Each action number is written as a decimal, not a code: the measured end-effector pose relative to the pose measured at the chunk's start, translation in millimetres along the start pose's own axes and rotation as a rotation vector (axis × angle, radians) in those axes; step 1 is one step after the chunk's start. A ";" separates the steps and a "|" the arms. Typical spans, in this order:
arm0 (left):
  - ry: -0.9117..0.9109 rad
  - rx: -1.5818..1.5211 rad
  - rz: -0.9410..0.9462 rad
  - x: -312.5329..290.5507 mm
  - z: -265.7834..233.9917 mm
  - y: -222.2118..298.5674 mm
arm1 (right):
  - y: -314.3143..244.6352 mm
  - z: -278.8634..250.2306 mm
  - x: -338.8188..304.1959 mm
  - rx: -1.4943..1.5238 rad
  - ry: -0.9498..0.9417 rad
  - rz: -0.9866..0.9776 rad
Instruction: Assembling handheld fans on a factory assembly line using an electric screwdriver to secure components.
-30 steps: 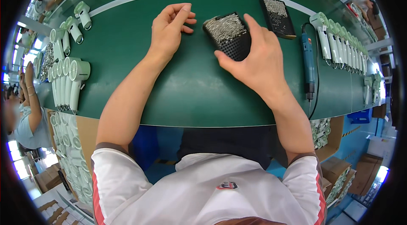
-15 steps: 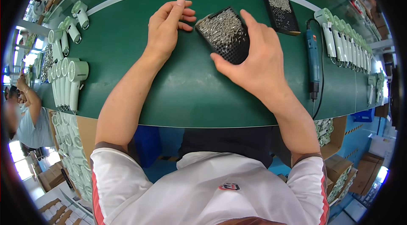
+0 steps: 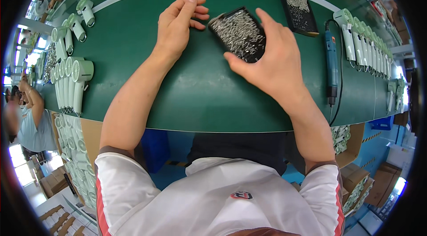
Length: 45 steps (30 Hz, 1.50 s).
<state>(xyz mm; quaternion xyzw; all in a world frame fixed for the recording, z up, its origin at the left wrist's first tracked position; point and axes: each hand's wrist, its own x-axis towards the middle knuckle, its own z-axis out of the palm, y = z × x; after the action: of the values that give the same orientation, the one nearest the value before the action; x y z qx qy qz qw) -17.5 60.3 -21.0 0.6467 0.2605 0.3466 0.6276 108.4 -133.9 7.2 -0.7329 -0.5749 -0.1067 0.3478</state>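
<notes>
My right hand (image 3: 278,56) grips a black perforated tray (image 3: 221,40) by its right side, thumb at the near corner and fingers along the far right edge. Small silvery screws (image 3: 238,29) lie heaped and scattered across most of it, hiding nearly all its holes. At the tray's left, my left hand (image 3: 175,27) is raised with the thumb up and fingers stretched apart, holding nothing. Its fingertips come close to the tray's far left corner; whether they touch it I cannot tell.
A second black tray (image 3: 306,25), partly filled with screws, lies at the far right. Beside it are a blue electric screwdriver (image 3: 331,56) with a cable and a row of pale green fan-like housings (image 3: 356,42). Similar housings (image 3: 80,71) stand at left. A person (image 3: 33,120) is at far left.
The screws in the held tray have slid toward its near end, covering holes that showed before. The tray has shifted slightly right with my right hand; my left hand has stayed nearly still.
</notes>
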 end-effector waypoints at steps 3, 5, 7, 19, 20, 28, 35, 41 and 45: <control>0.000 0.009 -0.003 0.8 -0.4 -0.7 | -0.3 -4.6 0.7 -0.035 -0.014 0.022; -0.004 0.022 -0.004 0.6 -0.1 -0.6 | 1.7 -3.3 1.8 -0.035 -0.009 0.030; 0.000 -0.001 -0.003 -0.1 0.7 0.4 | 4.2 -2.6 3.0 -0.081 0.037 0.042; -0.027 0.020 -0.014 0.1 -3.2 0.7 | 3.4 -4.1 4.3 -0.027 -0.020 0.081; -0.029 0.018 -0.014 0.5 -2.5 0.4 | 2.7 -5.1 3.0 -0.029 -0.020 0.082; -0.044 0.033 -0.011 0.3 -0.6 -0.1 | 1.1 -10.1 0.2 -0.064 -0.097 0.057; -0.027 0.027 0.017 2.2 0.6 -4.6 | 0.5 -14.0 -0.9 -0.053 -0.142 0.025; 0.003 0.023 0.025 3.0 -2.8 -4.3 | -1.8 -14.1 4.0 -0.062 -0.164 0.050; 0.006 -0.006 0.022 4.0 1.7 -5.9 | 0.1 -14.6 7.3 -0.072 -0.124 0.074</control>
<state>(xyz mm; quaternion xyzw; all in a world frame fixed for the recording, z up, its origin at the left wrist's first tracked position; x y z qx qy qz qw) -13.1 62.8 -26.3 0.6466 0.2543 0.3561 0.6249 114.3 -137.5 22.0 -0.7708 -0.5638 -0.0689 0.2885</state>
